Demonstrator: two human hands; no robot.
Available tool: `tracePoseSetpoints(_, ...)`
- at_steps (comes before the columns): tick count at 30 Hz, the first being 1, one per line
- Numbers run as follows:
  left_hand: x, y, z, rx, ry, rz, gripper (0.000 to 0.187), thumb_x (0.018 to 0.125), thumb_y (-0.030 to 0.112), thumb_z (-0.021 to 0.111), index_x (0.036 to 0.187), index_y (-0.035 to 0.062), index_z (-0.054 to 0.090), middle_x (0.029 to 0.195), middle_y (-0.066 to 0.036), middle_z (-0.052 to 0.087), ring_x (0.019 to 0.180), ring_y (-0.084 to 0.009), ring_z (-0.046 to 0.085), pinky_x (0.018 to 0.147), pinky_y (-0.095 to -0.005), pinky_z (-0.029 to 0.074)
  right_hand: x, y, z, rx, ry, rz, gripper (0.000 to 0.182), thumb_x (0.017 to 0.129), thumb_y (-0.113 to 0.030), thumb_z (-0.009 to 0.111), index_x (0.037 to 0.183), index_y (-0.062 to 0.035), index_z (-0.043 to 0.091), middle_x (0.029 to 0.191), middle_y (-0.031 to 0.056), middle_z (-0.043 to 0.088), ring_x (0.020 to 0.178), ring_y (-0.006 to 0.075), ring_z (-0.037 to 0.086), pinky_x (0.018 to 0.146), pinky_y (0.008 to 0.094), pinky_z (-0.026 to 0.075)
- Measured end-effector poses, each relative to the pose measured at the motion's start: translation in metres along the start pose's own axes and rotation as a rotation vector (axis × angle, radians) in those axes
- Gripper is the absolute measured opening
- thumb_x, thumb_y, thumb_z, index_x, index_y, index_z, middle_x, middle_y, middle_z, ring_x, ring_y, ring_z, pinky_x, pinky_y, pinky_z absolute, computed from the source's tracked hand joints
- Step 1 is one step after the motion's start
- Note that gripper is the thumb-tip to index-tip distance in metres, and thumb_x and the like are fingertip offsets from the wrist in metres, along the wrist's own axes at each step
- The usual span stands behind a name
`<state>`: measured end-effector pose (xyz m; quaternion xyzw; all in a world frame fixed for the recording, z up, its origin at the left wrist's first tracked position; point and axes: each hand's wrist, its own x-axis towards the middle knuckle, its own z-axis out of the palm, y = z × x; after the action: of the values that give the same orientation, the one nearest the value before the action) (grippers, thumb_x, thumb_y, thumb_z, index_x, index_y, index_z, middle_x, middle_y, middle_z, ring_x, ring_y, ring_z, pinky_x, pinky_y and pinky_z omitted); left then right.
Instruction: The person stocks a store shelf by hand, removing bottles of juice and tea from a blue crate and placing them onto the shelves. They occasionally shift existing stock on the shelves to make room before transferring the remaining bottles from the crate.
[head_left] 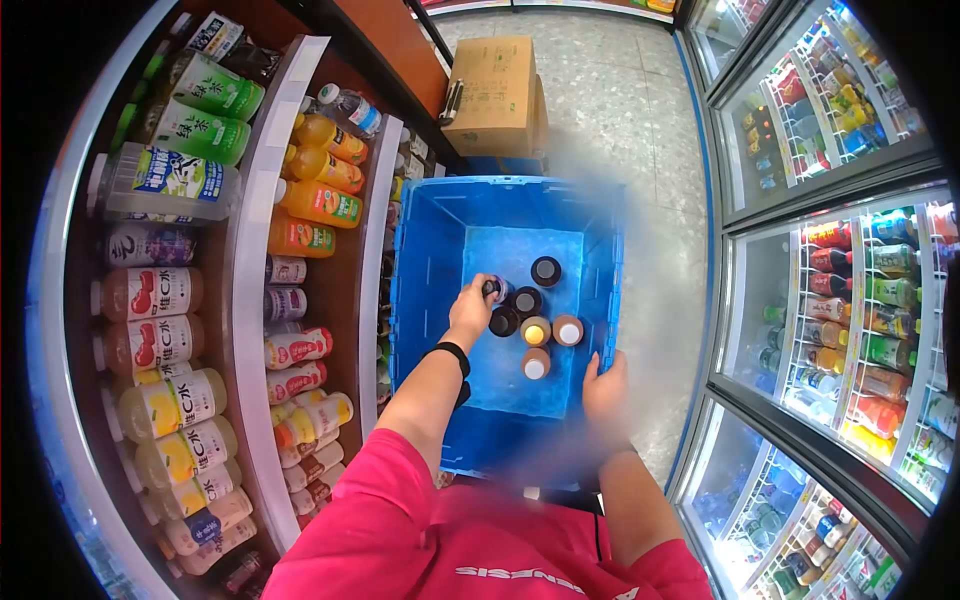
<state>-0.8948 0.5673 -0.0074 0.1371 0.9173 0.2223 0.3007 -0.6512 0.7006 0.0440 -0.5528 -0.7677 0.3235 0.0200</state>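
Note:
A blue plastic crate [425, 435] stands in front of me with several bottles upright on its floor. My left hand [473, 306] reaches down into it, fingers closed around a dark-capped bottle [492, 288] at the left of the group. Beside that bottle are other dark-capped bottles [527, 299], one yellow-capped bottle [535, 331] and two white-capped bottles [568, 331]. At the crate's right rim rests my right hand [604, 385], its thumb on the inner side and the fingers over the outside, mostly hidden. A smear on the lens blurs the area near my right wrist.
Shelves [255, 200] packed with drink bottles run along my left. Glass-door fridges [830, 290] full of drinks line the right side. A cardboard box [492, 95] stands beyond the crate, and tiled floor [660, 200] lies between crate and fridges.

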Motion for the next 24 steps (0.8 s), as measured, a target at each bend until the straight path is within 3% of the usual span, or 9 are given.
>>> tracePoseSetpoints(5,-0.013,0.01,-0.013,0.015,0.108,0.039,0.03,0.088,0.016,0.066,0.116,0.0156,0.055,0.111,-0.018,0.061,0.105,-0.0383,0.061,0.087,-0.0466,0.049,0.0,0.001,0.002,-0.005,-0.001,-0.009,0.031,0.092,-0.028,0.059,0.111,-0.005,0.053,0.104,0.0186,0.062,0.093,0.0399,0.062,0.076,0.0489,0.051)
tracePoseSetpoints(7,-0.023,0.015,-0.027,-0.083,0.283,0.211,0.028,0.086,0.012,0.068,0.111,0.0145,0.056,0.107,-0.016,0.061,0.099,-0.0364,0.062,0.084,-0.0441,0.05,0.001,0.005,0.007,0.066,0.037,-0.047,0.031,0.092,-0.029,0.058,0.111,-0.0044,0.053,0.104,0.0198,0.062,0.093,0.0412,0.062,0.076,0.0495,0.051)
tracePoseSetpoints(11,-0.083,0.069,-0.103,-0.175,0.348,0.237,0.026,0.082,0.008,0.072,0.103,0.0108,0.056,0.097,-0.011,0.057,0.088,-0.0284,0.062,0.079,-0.0366,0.051,0.002,0.011,0.016,-0.027,0.157,-0.108,0.033,0.092,-0.029,0.058,0.111,-0.0026,0.053,0.104,0.0214,0.063,0.094,0.0426,0.061,0.078,0.0504,0.05)
tracePoseSetpoints(13,-0.122,0.095,-0.148,-0.189,0.449,0.347,0.026,0.081,0.006,0.073,0.101,0.0092,0.057,0.095,-0.01,0.057,0.085,-0.0254,0.061,0.074,-0.0338,0.051,0.016,0.058,0.053,-0.073,0.097,-0.188,0.033,0.092,-0.028,0.058,0.111,-0.0022,0.053,0.104,0.0217,0.062,0.094,0.0425,0.062,0.078,0.0506,0.05)
tracePoseSetpoints(15,-0.159,0.111,-0.184,-0.163,0.595,0.466,0.024,0.081,0.004,0.074,0.099,0.0067,0.058,0.095,-0.009,0.056,0.083,-0.0209,0.059,0.069,-0.0306,0.049,0.024,0.059,0.068,-0.129,0.04,-0.262,0.033,0.092,-0.028,0.058,0.111,-0.0018,0.052,0.105,0.022,0.062,0.095,0.0424,0.062,0.078,0.0508,0.05)
tracePoseSetpoints(18,-0.222,0.13,-0.23,-0.03,0.817,0.567,0.024,0.08,0.0,0.075,0.098,0.0058,0.06,0.091,-0.004,0.053,0.078,-0.0139,0.053,0.065,-0.0249,0.045,0.016,0.034,0.037,-0.077,-0.027,-0.104,0.033,0.092,-0.027,0.058,0.112,-0.0008,0.052,0.105,0.0223,0.062,0.096,0.0422,0.062,0.079,0.0506,0.051)
tracePoseSetpoints(19,-0.247,0.142,-0.243,-0.063,0.822,0.451,0.024,0.08,0.0,0.075,0.097,0.0059,0.059,0.09,-0.003,0.052,0.077,-0.0131,0.052,0.062,-0.0238,0.043,0.011,0.025,0.026,-0.044,-0.011,-0.064,0.033,0.092,-0.026,0.057,0.112,-0.0004,0.051,0.105,0.0224,0.062,0.096,0.042,0.062,0.079,0.0503,0.051)
tracePoseSetpoints(22,-0.283,0.145,-0.276,0.133,1.099,0.606,0.027,0.076,0.001,0.078,0.096,0.0105,0.062,0.083,-0.004,0.05,0.069,-0.0164,0.048,0.053,-0.0267,0.037,0.006,0.015,0.016,0.023,0.046,-0.054,0.033,0.093,-0.026,0.057,0.112,-0.0001,0.051,0.106,0.0226,0.062,0.097,0.0415,0.062,0.08,0.0495,0.051)
tracePoseSetpoints(24,-0.293,0.143,-0.296,0.238,1.204,0.624,0.026,0.078,0.002,0.077,0.097,0.0104,0.061,0.084,-0.004,0.05,0.07,-0.0183,0.047,0.057,-0.0283,0.036,0.007,0.011,0.007,0.063,-0.053,-0.003,0.057,0.088,-0.03,0.062,0.131,0.002,0.046,0.12,0.0271,0.059,0.109,0.0436,0.059,0.091,0.0481,0.049)
